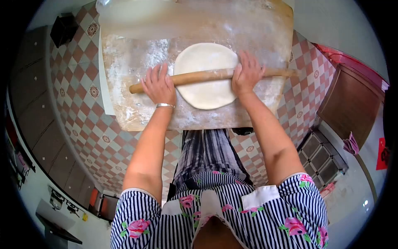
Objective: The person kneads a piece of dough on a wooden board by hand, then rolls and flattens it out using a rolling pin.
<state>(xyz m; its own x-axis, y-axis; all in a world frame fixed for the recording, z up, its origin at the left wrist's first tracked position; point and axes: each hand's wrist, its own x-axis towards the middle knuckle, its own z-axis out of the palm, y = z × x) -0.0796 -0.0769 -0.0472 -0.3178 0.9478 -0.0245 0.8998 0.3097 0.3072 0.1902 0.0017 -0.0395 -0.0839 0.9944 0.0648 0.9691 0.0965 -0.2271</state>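
Observation:
A flat, roundish sheet of pale dough (205,97) lies on a floured wooden board (149,118). Across its middle rests a long wooden rolling pin (203,76), tilted slightly up to the right. My left hand (158,85), with a bracelet at the wrist, lies over the pin just left of the dough. Over the pin at the dough's right edge is my right hand (248,74). Both hands press on the pin with fingers reaching past it, and its two ends stick out beyond them.
White flour (159,52) is scattered on the board. A blurred pale mass (141,16) sits at its far left. Tiled floor (87,99) surrounds the board, with a dark box (64,30) at the upper left and a brown cabinet (350,103) at the right.

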